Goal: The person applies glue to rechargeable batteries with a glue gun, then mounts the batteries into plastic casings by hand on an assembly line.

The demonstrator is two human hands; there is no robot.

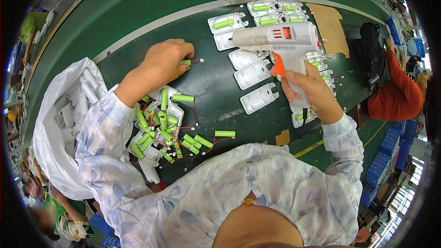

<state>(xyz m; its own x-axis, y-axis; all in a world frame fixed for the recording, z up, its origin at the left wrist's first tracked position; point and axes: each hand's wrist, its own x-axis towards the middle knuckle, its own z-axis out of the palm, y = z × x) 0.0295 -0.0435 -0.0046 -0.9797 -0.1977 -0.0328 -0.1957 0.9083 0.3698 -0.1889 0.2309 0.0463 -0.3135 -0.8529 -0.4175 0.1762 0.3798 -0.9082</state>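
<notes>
In my right hand point(310, 87) is a white hot glue gun point(280, 39) with an orange trigger, its nozzle pointing left over the bench. My left hand point(165, 62) is closed around a green battery point(185, 62) with a white connector on its lead, mostly hidden by the fingers. Beneath the glue gun stand white plastic housings point(258, 98) in a column, several without batteries. Farther back, other housings point(226, 22) each hold a green battery with thin wires. A loose heap of green batteries point(161, 131) with red and black leads lies near my left forearm.
A white plastic bag point(50, 124) full of white parts stands at the left. Brown cardboard point(329, 30) lies at the back right of the dark green bench point(206, 96). A person in a red sleeve point(398, 92) sits at the right, near a black bag point(370, 48).
</notes>
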